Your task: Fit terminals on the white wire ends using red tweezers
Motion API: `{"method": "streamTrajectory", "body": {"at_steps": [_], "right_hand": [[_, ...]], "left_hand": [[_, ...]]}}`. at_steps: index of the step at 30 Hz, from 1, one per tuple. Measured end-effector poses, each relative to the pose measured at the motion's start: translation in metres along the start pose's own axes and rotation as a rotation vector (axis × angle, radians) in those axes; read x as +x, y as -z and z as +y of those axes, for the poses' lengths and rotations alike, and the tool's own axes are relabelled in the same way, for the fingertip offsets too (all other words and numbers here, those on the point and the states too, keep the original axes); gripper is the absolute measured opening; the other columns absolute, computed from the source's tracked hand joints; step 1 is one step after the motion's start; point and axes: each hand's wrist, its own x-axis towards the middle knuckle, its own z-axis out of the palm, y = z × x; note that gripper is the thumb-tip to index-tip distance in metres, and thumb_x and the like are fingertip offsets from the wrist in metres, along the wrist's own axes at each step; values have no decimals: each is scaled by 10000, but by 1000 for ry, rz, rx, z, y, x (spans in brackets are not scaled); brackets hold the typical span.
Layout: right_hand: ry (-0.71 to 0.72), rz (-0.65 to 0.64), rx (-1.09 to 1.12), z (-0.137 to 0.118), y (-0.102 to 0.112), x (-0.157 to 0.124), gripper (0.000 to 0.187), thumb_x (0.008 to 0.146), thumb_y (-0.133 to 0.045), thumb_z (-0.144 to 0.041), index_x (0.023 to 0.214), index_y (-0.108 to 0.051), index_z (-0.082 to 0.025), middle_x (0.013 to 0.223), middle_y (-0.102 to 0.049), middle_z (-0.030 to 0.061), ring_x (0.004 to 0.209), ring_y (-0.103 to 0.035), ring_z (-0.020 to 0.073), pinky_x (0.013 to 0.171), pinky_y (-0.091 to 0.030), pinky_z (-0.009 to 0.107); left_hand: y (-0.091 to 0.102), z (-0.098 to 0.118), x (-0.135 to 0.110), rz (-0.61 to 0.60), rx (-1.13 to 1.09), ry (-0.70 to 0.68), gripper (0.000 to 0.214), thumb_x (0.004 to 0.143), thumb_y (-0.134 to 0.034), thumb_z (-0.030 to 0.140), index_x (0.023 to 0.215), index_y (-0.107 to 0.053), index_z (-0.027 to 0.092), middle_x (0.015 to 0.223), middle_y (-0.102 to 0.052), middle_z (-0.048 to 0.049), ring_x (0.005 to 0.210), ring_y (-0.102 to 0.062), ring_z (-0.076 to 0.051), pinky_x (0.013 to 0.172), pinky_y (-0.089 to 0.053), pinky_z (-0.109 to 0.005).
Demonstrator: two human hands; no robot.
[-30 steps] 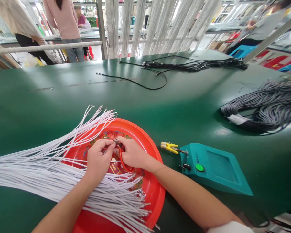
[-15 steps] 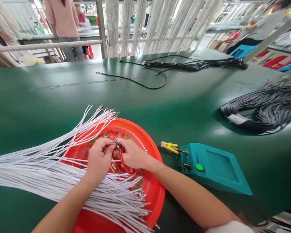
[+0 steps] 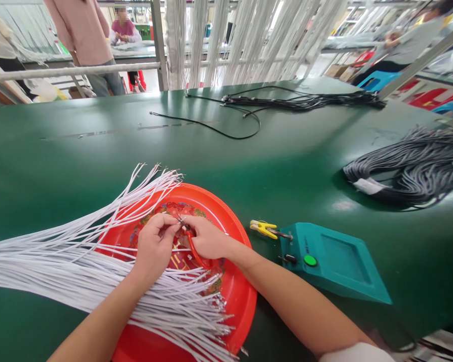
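Over a round red tray point(image 3: 226, 213) with a printed floral pattern, my two hands meet. My left hand point(image 3: 153, 249) is closed in a pinch on the end of a white cable, mostly covered by the fingers. Red-handled scissors point(image 3: 195, 253) are in my right hand point(image 3: 209, 240), their dark blades at my left fingertips. A large bundle of white cables point(image 3: 75, 274) comes in from the left and lies across the tray, under my left forearm. Its lower cable ends carry small metallic-looking tips. An upper group of cables point(image 3: 130, 201) fans out past the tray's far rim.
On the green table point(image 3: 294, 171), right of the tray, stands a teal device point(image 3: 335, 261) with a green button and a yellow clip point(image 3: 263, 228). Black cables point(image 3: 309, 99) lie at the back, a coiled grey-black bundle point(image 3: 411, 168) at far right. People are beyond the table.
The scissors and my right hand have shifted very slightly; my left hand stays nearly in place. In the background, the person in pink has moved a little to the left.
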Motion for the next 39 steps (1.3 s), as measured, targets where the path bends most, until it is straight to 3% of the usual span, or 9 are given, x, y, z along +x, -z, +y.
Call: {"method": "streamTrajectory", "body": {"at_steps": [12, 24, 32, 39], "right_hand": [[-6, 31, -196, 9, -2, -3, 231, 649, -446, -42, 811, -503, -196, 676, -553, -20, 565, -460, 126, 510, -297, 222], [-3, 29, -345, 7, -1, -4, 112, 762, -461, -107, 837, -478, -188, 716, -585, 10, 590, -502, 133, 535, -303, 219], [13, 37, -359, 8, -1, -4, 160, 739, -452, -81, 856, -483, -186, 728, -599, 18, 588, -505, 137, 526, -291, 222], [16, 35, -372, 7, 0, -4, 120, 734, -449, -90, 800, -458, -190, 669, -562, 2, 558, -483, 129, 517, -281, 221]], "left_hand": [[1, 2, 1, -31, -18, 102, 93, 752, -558, 254, 755, -598, 169, 746, -631, -16, 688, -585, -142, 662, -473, -243], [1, 0, 1, -6, 100, 44, 128, 776, -542, 256, 780, -637, 171, 780, -653, -25, 720, -593, -141, 700, -470, -243], [-3, 0, 1, 15, -86, 109, 157, 709, -634, 294, 798, -631, 164, 780, -656, -22, 716, -614, -140, 684, -494, -240], [2, 2, 1, 30, 71, 63, 110, 745, -585, 266, 751, -645, 175, 726, -650, -9, 660, -594, -128, 646, -482, -231]]}}
